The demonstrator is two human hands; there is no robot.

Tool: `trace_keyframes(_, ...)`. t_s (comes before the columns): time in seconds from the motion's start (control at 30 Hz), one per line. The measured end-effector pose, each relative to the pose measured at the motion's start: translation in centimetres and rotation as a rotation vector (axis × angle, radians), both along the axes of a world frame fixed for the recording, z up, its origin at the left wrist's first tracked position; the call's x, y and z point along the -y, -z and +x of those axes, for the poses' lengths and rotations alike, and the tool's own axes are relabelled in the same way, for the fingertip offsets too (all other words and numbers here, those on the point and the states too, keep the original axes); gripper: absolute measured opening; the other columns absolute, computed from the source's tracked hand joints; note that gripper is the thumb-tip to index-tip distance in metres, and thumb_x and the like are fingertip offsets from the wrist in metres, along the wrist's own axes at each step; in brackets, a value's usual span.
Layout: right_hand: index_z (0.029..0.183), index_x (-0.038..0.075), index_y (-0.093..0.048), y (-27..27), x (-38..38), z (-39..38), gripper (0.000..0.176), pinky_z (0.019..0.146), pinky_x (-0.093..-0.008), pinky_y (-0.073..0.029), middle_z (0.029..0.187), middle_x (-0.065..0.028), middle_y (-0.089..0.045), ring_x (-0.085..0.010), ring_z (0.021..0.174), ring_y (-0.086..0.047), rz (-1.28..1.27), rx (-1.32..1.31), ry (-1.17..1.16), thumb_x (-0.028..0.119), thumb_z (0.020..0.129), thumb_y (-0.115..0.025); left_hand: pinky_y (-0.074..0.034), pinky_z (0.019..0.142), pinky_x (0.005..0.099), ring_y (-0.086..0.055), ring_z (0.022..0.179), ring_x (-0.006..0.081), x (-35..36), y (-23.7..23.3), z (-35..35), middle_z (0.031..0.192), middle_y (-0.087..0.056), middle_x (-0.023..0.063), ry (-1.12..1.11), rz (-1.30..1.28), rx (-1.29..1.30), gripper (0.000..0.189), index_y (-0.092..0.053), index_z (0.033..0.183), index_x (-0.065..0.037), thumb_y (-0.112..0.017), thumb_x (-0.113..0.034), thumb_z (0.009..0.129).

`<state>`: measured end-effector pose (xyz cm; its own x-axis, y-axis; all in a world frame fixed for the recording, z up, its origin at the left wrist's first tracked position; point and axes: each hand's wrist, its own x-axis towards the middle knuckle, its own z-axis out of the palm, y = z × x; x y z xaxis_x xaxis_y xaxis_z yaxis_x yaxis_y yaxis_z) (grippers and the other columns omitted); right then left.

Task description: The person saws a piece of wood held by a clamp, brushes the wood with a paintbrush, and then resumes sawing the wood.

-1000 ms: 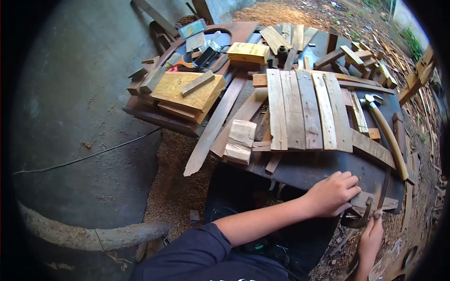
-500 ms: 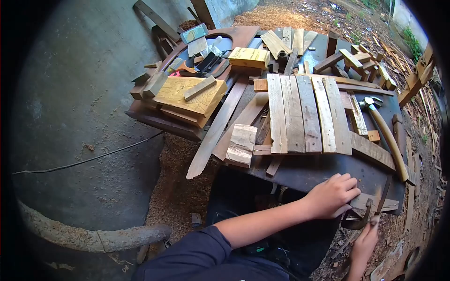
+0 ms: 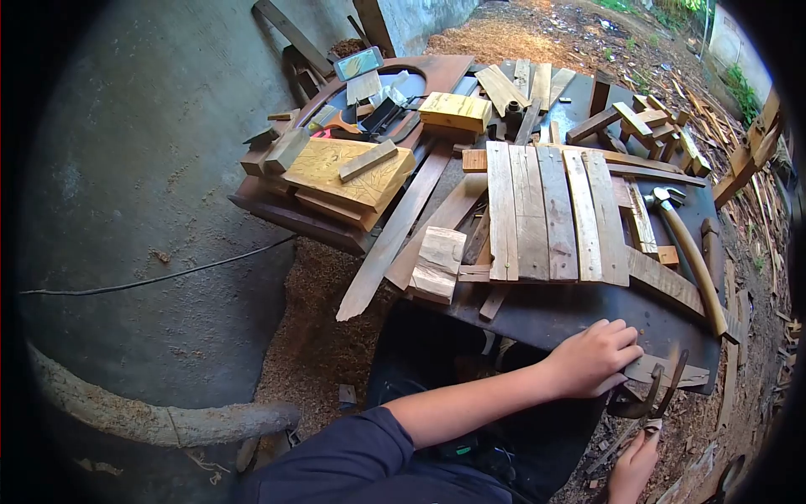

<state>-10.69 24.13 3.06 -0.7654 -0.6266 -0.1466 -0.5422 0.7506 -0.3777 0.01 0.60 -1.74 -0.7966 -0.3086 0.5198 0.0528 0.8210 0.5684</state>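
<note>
Left hand (image 3: 592, 361) flat, fingers together, pinning wood strip (image 3: 676, 371) lying along table (image 3: 554, 312) edge; right hand (image 3: 631, 466) just below, clenched on curved claw tool (image 3: 648, 396) hooked at strip.

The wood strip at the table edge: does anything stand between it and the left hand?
Nothing visible does. The left hand lies directly on the wood strip, and the curved tool sits just beside it.

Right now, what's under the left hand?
A flat wood strip at the edge of the dark table, pressed by the left hand. The strip's end beneath the palm is hidden.
</note>
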Motion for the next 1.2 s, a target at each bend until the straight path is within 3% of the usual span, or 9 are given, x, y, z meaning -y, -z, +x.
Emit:
trace_keyframes(0.4, 0.138, -0.002, -0.058, -0.5, 0.2, -0.2, 0.037, 0.091, -0.0539, -0.053, 0.119, -0.0363, -0.067, -0.0550, 0.113, -0.064, -0.014, 0.065, -0.004, 0.018, 0.109, -0.048, -0.050, 0.094, 0.0419, -0.060, 0.111, 0.0288, 0.0, 0.2, -0.1, 0.115, -0.061, 0.0101, 0.003, 0.008, -0.007, 0.047, -0.066, 0.120, -0.005, -0.085, -0.023, 0.081)
trace_keyframes(1.2, 0.141, -0.010, -0.055, -1.1, 0.7, 0.3, 0.042, 0.097, -0.0526, -0.052, 0.125, -0.0399, -0.065, -0.0558, 0.119, -0.061, 0.016, 0.065, 0.008, 0.015, 0.108, -0.050, -0.050, 0.091, 0.0415, -0.059, 0.109, 0.0288, 0.1, 0.4, -0.2, 0.113, -0.059, 0.0100, 0.002, -0.006, -0.018, 0.045, -0.065, 0.117, -0.005, -0.085, -0.023, 0.081)
